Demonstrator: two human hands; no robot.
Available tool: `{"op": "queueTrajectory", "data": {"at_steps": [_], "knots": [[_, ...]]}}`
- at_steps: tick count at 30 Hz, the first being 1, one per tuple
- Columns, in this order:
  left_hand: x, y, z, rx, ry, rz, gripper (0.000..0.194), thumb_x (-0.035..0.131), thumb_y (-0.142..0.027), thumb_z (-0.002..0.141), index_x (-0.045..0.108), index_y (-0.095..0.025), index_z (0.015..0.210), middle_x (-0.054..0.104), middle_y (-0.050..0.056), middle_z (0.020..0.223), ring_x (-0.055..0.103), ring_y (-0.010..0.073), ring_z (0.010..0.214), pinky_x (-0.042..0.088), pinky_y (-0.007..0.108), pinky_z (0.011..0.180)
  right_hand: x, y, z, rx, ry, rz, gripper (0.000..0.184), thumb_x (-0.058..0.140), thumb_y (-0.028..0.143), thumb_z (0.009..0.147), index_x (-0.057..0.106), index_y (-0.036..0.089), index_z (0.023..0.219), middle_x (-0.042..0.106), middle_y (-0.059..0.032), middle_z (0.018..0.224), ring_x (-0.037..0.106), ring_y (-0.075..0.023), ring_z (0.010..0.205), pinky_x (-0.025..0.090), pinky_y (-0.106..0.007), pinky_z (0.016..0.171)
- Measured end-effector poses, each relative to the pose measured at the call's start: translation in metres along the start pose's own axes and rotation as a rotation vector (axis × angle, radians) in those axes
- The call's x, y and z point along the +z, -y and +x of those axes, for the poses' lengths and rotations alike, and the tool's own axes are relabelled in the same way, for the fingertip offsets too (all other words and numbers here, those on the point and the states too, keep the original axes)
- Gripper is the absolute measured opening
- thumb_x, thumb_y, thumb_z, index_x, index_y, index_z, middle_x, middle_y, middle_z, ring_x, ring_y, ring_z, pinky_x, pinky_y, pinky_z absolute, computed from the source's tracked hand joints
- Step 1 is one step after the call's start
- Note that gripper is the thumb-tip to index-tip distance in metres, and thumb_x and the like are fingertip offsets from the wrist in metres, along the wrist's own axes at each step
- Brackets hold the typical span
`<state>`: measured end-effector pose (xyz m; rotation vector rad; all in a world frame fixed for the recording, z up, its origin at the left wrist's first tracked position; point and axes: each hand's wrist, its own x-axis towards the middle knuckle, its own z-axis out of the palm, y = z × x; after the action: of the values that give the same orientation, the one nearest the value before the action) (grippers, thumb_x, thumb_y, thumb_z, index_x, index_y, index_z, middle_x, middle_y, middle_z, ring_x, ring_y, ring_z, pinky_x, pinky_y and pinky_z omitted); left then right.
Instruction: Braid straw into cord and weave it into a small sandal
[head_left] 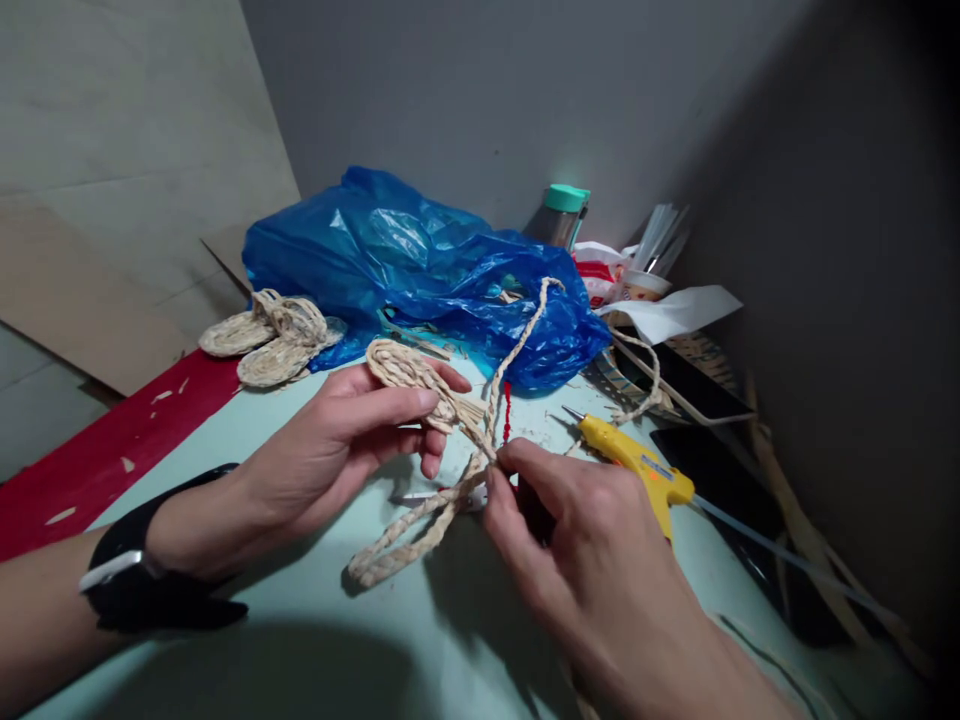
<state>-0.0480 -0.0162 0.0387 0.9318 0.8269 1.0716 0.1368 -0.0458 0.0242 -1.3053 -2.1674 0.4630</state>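
Observation:
Between the thumb and fingers of my left hand point(360, 420) is a small coiled sole of braided straw point(401, 368), held by its side. From its near end the straw braid point(405, 562) runs on to my right hand point(581, 520), whose thumb and forefinger pinch it. Part of that braid loops down toward the tabletop, and another length reaches up to the blue bag. A pair of scissors, partly hidden, lies under the braid. Just right of my right hand rests a yellow hot glue gun point(634, 460) with a clear glue stick in its back.
Small woven straw slippers point(281, 340) sit at the left on a red strip point(150, 440). A blue plastic bag point(420, 250) fills the back of the pale green table point(300, 650). Behind it are a green-lidded bottle point(564, 212) and a cup of glue sticks point(649, 280). A grey wall closes the right.

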Motion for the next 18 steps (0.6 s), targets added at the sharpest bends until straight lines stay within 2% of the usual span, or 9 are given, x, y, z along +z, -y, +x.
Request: {"op": "queueTrajectory", "data": {"at_steps": [7,12,18], "knots": [[-0.0018,-0.0007,0.0011,-0.044,-0.017,0.012,0.006,0.073,-0.017,0.078,0.077,-0.021,0.080,0.070,0.002,0.070,0.064,0.0142,0.064,0.057,0.022,0.063,-0.0035,0.0004,-0.0031,-0.119,-0.044,-0.149,0.018,0.045,0.023,0.091,0.049,0.021,0.073,0.055,0.0008,0.056,0.042,-0.0106,0.041,0.022,-0.028,0.047],[-0.0027,-0.0018,-0.0003,-0.099,-0.002,0.069,0.010,0.073,-0.017,0.078,0.075,-0.020,0.087,0.073,0.007,0.082,0.069,0.0183,0.072,0.059,0.026,0.070,-0.0035,-0.0018,-0.0028,-0.207,-0.093,-0.312,0.017,0.045,0.021,0.088,0.048,0.021,0.071,0.054,0.0011,0.051,0.046,-0.0131,0.036,0.018,-0.030,0.044],[0.0006,-0.0036,-0.0017,-0.135,-0.010,0.033,0.008,0.071,-0.016,0.080,0.076,-0.016,0.086,0.075,0.007,0.084,0.070,0.0189,0.077,0.060,0.027,0.078,-0.0028,-0.0028,-0.0018,-0.229,-0.135,-0.444,0.014,0.048,0.021,0.084,0.052,0.021,0.071,0.054,0.0005,0.047,0.046,-0.0141,0.034,0.013,-0.031,0.045]]}}
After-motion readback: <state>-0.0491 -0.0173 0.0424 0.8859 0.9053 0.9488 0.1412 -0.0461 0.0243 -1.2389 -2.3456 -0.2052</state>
